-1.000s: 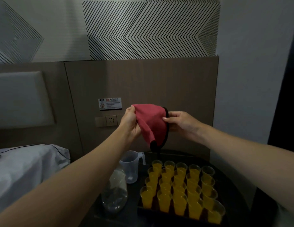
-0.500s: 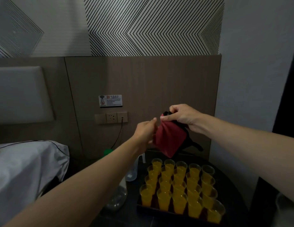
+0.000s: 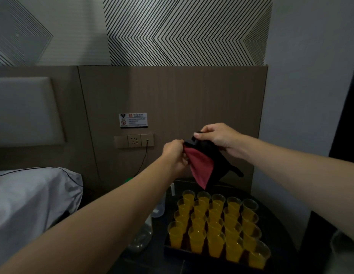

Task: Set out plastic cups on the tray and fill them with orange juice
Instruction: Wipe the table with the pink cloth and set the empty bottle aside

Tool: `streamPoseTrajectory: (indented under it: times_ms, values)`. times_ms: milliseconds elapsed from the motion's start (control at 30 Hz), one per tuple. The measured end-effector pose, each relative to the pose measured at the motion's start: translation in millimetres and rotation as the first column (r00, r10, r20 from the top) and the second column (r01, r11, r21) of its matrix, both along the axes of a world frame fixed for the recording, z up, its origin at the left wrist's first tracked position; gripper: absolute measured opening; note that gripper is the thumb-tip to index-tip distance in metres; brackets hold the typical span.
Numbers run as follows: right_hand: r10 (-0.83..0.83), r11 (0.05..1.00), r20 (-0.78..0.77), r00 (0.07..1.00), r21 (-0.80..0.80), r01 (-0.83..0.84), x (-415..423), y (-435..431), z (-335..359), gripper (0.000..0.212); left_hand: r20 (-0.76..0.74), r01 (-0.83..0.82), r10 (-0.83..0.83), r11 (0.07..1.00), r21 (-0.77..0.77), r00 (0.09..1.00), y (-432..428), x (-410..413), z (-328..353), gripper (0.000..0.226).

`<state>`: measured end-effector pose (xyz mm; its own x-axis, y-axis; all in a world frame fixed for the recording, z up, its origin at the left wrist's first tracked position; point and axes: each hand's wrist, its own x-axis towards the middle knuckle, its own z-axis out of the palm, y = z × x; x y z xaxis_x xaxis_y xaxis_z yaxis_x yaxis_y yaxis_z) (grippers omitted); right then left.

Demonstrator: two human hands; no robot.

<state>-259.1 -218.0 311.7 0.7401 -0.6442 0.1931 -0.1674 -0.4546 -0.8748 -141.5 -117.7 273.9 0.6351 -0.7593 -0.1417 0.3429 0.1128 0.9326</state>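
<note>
Closer together than half a second ago, the hands have turned the red-and-black fabric pouch (image 3: 201,165) so more black shows. Left hand (image 3: 175,153) pinches its red edge with curled fingers; right hand (image 3: 217,138) grips the black top. Below, small clear plastic cups (image 3: 213,220) holding orange juice (image 3: 197,242) stand packed in rows on the black rectangular tray (image 3: 167,245).

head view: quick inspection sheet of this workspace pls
surface: dark round table, dimly lit
job's things: black tray packed with cups of orange juice
clutter: clear jug and clear bottle left of the tray
hands: left hand pinches red-and-black cloth; right hand grips its top, held in the air
cables: black cable hangs from wall socket
surroundings: white bedding at left, wood panel, striped wall
</note>
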Motion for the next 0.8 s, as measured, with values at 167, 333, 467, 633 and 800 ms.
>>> streamPoseTrajectory:
  times_ms: [167,333,467,633,800]
  values:
    - [-0.138,0.983,0.136,0.981,0.141,0.119,-3.0,-13.8,10.0,0.021,-0.103,-0.062,0.065,0.998,0.032,0.993,7.7,23.2,10.7,0.028]
    - [-0.199,0.97,0.18,0.963,0.178,0.168,-15.7,-34.6,18.2,0.022,0.036,-0.031,0.024,0.981,0.194,0.999,19.3,41.3,17.5,0.03]
    - [-0.273,0.94,0.252,0.928,0.273,0.203,-26.4,-44.2,22.0,0.017,0.022,-0.094,0.091,0.983,0.158,0.996,24.6,52.5,21.7,0.032]
    - [-0.265,0.936,0.309,0.914,0.31,0.167,-36.3,-46.0,25.9,0.009,-0.017,-0.214,0.215,0.977,0.019,0.977,28.4,63.4,23.5,0.04]
    - [-0.213,0.967,0.395,0.894,0.213,0.136,-45.9,-48.8,33.8,0.019,0.246,-0.268,0.274,0.962,-0.062,0.93,37.0,53.2,35.9,0.015]
